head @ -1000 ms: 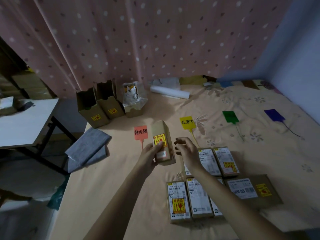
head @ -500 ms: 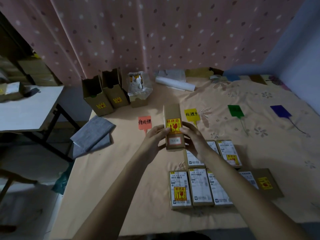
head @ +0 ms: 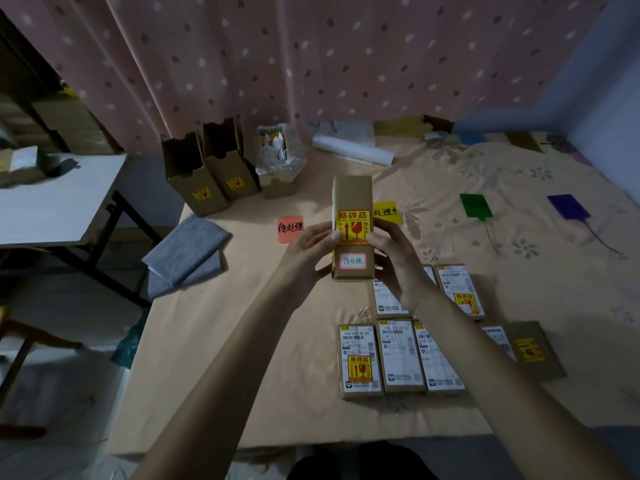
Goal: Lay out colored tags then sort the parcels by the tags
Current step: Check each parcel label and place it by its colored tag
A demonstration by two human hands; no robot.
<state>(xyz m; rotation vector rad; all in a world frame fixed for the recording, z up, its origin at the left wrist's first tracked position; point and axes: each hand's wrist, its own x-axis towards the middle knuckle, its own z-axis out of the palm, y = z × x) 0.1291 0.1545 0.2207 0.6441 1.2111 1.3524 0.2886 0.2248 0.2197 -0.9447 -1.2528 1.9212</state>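
A long brown parcel (head: 352, 195) with a yellow-and-red fragile sticker and a small white handwritten label is lifted above the bed, face toward me. My left hand (head: 310, 249) grips its left side and my right hand (head: 394, 261) grips its right side. Four tags lie in a row on the bed: red (head: 289, 228), yellow (head: 388, 212) partly behind the parcel, green (head: 475, 206) and blue (head: 568, 207). Several flat labelled parcels (head: 400, 356) lie below my hands, and a wider brown one (head: 530, 349) lies to the right.
Two open cardboard boxes (head: 211, 171) and a plastic-wrapped box (head: 278, 161) stand at the bed's back left. A white roll (head: 353, 152) lies behind them. Folded grey cloth (head: 185, 254) hangs over the left bed edge. A white table (head: 52, 202) stands left. A curtain hangs behind.
The parcel went from a one-hand hold, tilted, to both hands, turned upright with its label facing me and raised closer. My right hand closed on its right side.
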